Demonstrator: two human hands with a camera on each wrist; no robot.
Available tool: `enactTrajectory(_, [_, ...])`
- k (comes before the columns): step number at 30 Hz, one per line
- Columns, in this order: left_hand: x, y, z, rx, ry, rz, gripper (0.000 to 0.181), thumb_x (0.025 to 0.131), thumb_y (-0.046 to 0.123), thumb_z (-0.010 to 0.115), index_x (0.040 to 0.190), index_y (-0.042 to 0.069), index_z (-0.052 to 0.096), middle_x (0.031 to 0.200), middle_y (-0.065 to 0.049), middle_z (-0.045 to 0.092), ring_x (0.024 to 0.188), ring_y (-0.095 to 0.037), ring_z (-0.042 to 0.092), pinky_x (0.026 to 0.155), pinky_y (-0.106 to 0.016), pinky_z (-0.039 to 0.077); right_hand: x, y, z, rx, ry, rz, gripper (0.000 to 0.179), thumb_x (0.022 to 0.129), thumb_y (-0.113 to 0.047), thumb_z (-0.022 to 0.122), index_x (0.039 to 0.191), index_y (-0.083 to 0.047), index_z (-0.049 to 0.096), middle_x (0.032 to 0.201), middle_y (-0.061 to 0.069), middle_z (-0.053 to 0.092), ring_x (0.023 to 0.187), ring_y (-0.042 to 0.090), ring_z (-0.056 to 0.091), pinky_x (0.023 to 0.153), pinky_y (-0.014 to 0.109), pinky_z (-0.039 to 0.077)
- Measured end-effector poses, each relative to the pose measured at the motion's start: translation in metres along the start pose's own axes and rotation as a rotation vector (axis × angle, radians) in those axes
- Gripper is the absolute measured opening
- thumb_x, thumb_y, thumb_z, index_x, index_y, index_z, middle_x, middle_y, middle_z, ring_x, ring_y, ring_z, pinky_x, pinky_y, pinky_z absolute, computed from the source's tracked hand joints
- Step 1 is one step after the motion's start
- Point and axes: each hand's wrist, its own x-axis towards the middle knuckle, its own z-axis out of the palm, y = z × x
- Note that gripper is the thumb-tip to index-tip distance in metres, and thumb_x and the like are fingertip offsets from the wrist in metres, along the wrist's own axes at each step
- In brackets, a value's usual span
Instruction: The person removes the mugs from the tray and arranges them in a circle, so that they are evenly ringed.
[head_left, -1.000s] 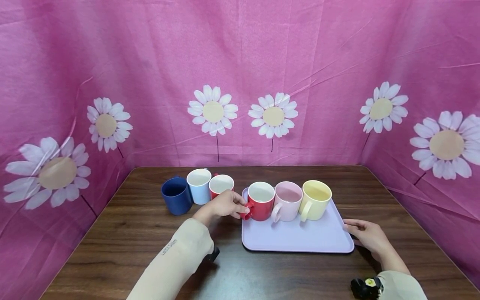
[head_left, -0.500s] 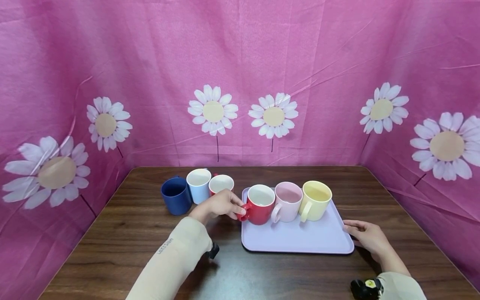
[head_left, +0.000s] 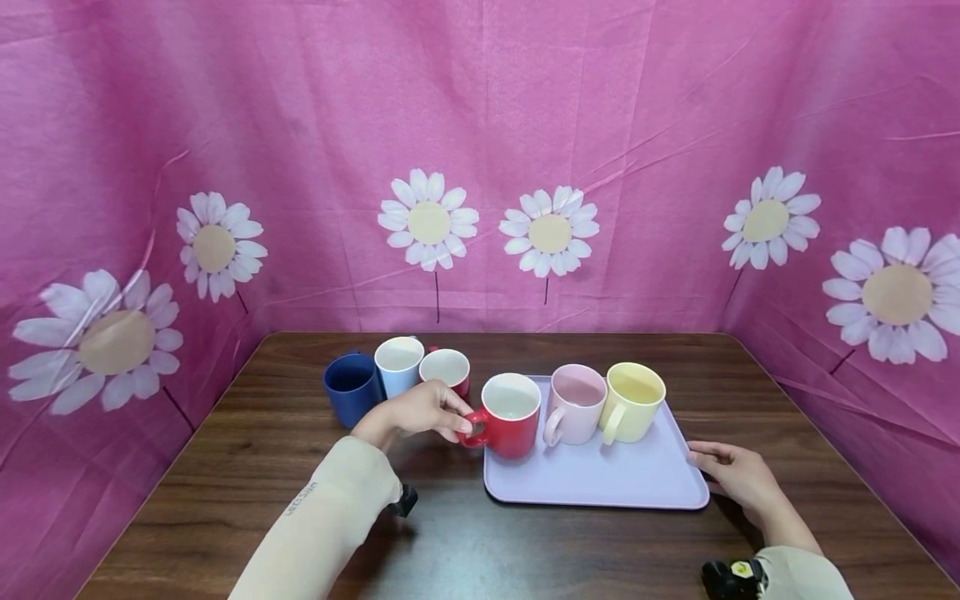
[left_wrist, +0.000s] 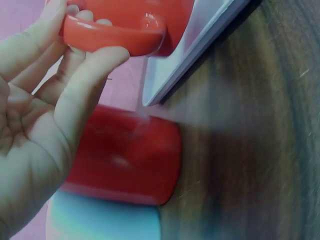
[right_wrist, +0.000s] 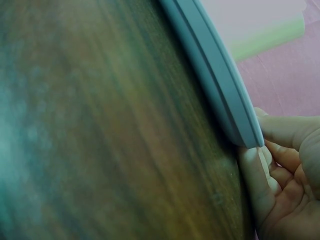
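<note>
In the head view my left hand [head_left: 422, 408] pinches the handle of a red mug [head_left: 515, 436] with a white inside. The mug stays upright over the left edge of the lilac tray [head_left: 600, 487]. Up close in the left wrist view, thumb and fingers close round the red handle [left_wrist: 112, 41], and the tray's edge shows behind it. At the tray's right side my right hand [head_left: 741, 479] grips the rim. The right wrist view has the thumb above the tray edge [right_wrist: 217, 75] and fingers beneath. A pink mug [head_left: 581, 412] and a yellow mug [head_left: 636, 408] stand on the tray.
Left of the tray, a dark blue mug [head_left: 354, 398], a light blue mug [head_left: 400, 379] and a second red mug [head_left: 459, 385] stand together on the wooden table [head_left: 247, 450]. A pink curtain [head_left: 315, 208] with daisies hangs behind and at both sides.
The left hand has drawn the held red mug left and toward me, away from the pink mug, so it now overlaps the tray's left edge. The right hand keeps its place on the rim.
</note>
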Motion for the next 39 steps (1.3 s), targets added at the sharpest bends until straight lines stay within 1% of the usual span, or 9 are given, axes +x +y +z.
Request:
enactTrajectory(6, [-0.013, 0.007, -0.012, 0.013, -0.110, 0.069, 0.024, 0.086, -0.004, 0.065, 0.106, -0.018, 0.063, 0.095, -0.022, 0.069, 0.080, -0.016, 0.068, 0.076, -0.041, 0.054, 0.000, 0.001, 0.001, 0.008, 0.004, -0.007, 0.056, 0.092, -0.029, 0.064, 0.124, 0.015, 0.052, 0.124, 0.036, 0.050, 0.092, 0.019, 0.062, 0.073, 0.036, 0.055])
enactTrajectory(9, [-0.021, 0.007, -0.018, 0.026, -0.151, 0.090, 0.026, 0.086, -0.003, 0.066, 0.106, -0.019, 0.062, 0.093, -0.023, 0.068, 0.079, -0.015, 0.067, 0.075, -0.042, 0.054, -0.001, 0.002, 0.001, 0.003, 0.006, -0.009, 0.058, 0.091, -0.031, 0.065, 0.124, 0.015, 0.052, 0.125, 0.036, 0.050, 0.092, 0.019, 0.062, 0.072, 0.035, 0.055])
enactTrajectory(13, [-0.033, 0.005, -0.024, 0.054, -0.189, 0.097, 0.024, 0.086, -0.003, 0.066, 0.105, -0.017, 0.063, 0.091, -0.021, 0.069, 0.079, -0.014, 0.066, 0.074, -0.042, 0.055, 0.000, 0.003, 0.001, 0.002, 0.008, -0.015, 0.058, 0.091, -0.031, 0.065, 0.124, 0.015, 0.052, 0.124, 0.034, 0.051, 0.091, 0.017, 0.062, 0.072, 0.034, 0.055])
enactTrajectory(17, [-0.047, 0.000, -0.031, 0.066, -0.231, 0.098, 0.023, 0.085, -0.002, 0.067, 0.105, -0.015, 0.065, 0.092, -0.024, 0.068, 0.079, -0.015, 0.066, 0.075, -0.042, 0.054, 0.000, 0.003, 0.001, -0.001, 0.008, -0.020, 0.057, 0.091, -0.030, 0.064, 0.124, 0.015, 0.052, 0.123, 0.034, 0.052, 0.090, 0.015, 0.062, 0.072, 0.034, 0.055])
enactTrajectory(21, [-0.062, -0.007, -0.037, 0.064, -0.264, 0.126, 0.023, 0.086, -0.001, 0.066, 0.104, -0.015, 0.065, 0.092, -0.023, 0.068, 0.080, -0.015, 0.066, 0.074, -0.042, 0.055, 0.000, 0.004, 0.002, 0.001, 0.013, -0.017, 0.057, 0.091, -0.030, 0.065, 0.124, 0.015, 0.052, 0.123, 0.034, 0.052, 0.090, 0.015, 0.062, 0.072, 0.033, 0.055])
enactTrajectory(27, [-0.085, -0.019, -0.047, 0.052, -0.290, 0.199, 0.020, 0.088, -0.002, 0.064, 0.103, -0.014, 0.066, 0.092, -0.027, 0.066, 0.079, -0.011, 0.063, 0.072, -0.040, 0.055, 0.000, 0.003, 0.002, 0.015, 0.011, -0.004, 0.058, 0.091, -0.030, 0.065, 0.125, 0.015, 0.052, 0.123, 0.033, 0.053, 0.091, 0.016, 0.062, 0.072, 0.033, 0.055])
enactTrajectory(31, [-0.100, -0.024, -0.053, 0.044, -0.282, 0.207, 0.019, 0.088, -0.003, 0.062, 0.103, -0.016, 0.064, 0.090, -0.030, 0.064, 0.079, -0.009, 0.062, 0.070, -0.040, 0.056, 0.001, 0.002, 0.002, 0.015, 0.010, 0.002, 0.058, 0.091, -0.030, 0.065, 0.125, 0.014, 0.052, 0.124, 0.033, 0.052, 0.093, 0.018, 0.062, 0.073, 0.034, 0.055])
enactTrajectory(35, [-0.114, -0.027, -0.061, 0.046, -0.269, 0.216, 0.018, 0.089, -0.004, 0.061, 0.102, -0.016, 0.064, 0.088, -0.028, 0.065, 0.079, -0.008, 0.061, 0.069, -0.038, 0.056, 0.002, 0.004, 0.001, 0.008, 0.012, 0.004, 0.058, 0.091, -0.030, 0.065, 0.125, 0.014, 0.052, 0.125, 0.034, 0.051, 0.094, 0.019, 0.062, 0.073, 0.034, 0.055])
enactTrajectory(39, [-0.127, -0.030, -0.069, 0.041, -0.261, 0.235, 0.014, 0.089, -0.007, 0.058, 0.100, -0.014, 0.065, 0.087, -0.020, 0.067, 0.079, -0.008, 0.062, 0.067, -0.040, 0.056, 0.002, 0.005, 0.001, 0.012, 0.009, 0.000, 0.057, 0.091, -0.030, 0.064, 0.125, 0.014, 0.052, 0.124, 0.033, 0.052, 0.094, 0.018, 0.062, 0.073, 0.034, 0.055])
